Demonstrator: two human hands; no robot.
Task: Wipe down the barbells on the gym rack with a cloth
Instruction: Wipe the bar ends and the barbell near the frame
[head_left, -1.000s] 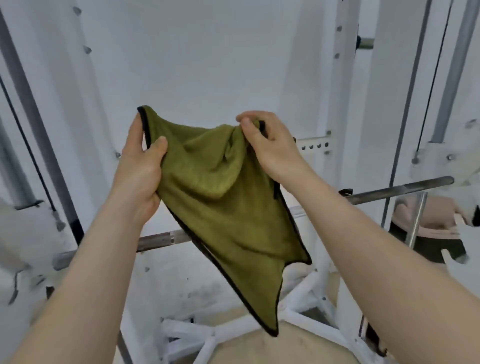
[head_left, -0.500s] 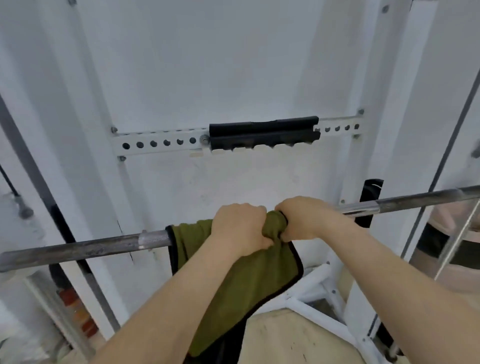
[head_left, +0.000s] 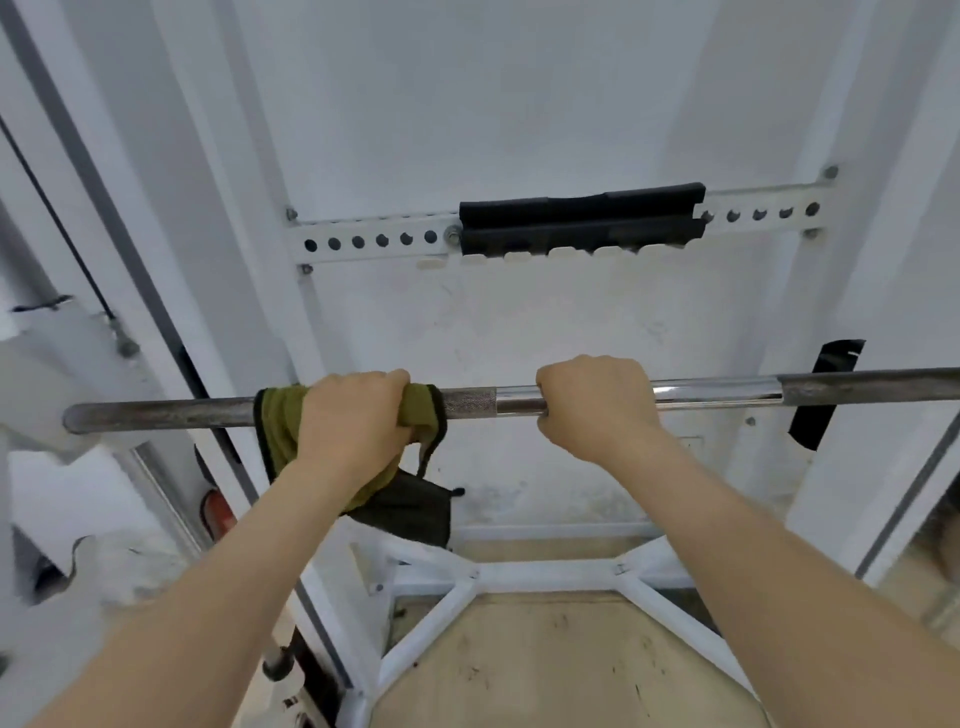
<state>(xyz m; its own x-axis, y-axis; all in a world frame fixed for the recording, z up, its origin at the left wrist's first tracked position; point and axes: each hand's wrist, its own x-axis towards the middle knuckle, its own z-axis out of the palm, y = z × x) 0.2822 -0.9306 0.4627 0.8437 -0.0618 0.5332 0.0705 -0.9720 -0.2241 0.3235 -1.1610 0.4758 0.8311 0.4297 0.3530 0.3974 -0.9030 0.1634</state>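
**Item 1. Barbell** (head_left: 717, 394). Steel bar lying level across the view from 9 o'clock to 3 o'clock, carried on the white rack (head_left: 244, 291). The stretch toward 9 o'clock is dull, there is a knurled band near the centre, and the section toward 3 o'clock is bright.

**Item 2. Cloth** (head_left: 278, 426). Olive green with a dark edge. It is draped over the bar at about 8 o'clock from centre, and a loose tail hangs below the bar.

**Item 3. Left hand** (head_left: 353, 415). Fingers curled over the bar, clamping the cloth around it.

**Item 4. Right hand** (head_left: 592, 400). Bare, wrapped around the bright section at about 4 o'clock, apart from the cloth.

**Item 5. Surroundings.** A black pad (head_left: 582, 218) on a holed strip (head_left: 369, 241) at 12 to 1 o'clock. A white base frame (head_left: 545, 576) at 6 o'clock.

**Handling note (judgement).** The step in hand appears to be a wiping stroke along the bar.
- Use the right hand to hold the bar so it does not roll.
- Wrap the cloth fully around the bar, so the underside is cleaned as well as the top.
- Slide out toward the 9 o'clock end, then back across the centre.
- Twist the wrist over the knurled band, where grime is likely to lodge.
- Gather up the hanging tail so it does not snag on the rack.
- Move the bare hand aside before the cloth reaches it.
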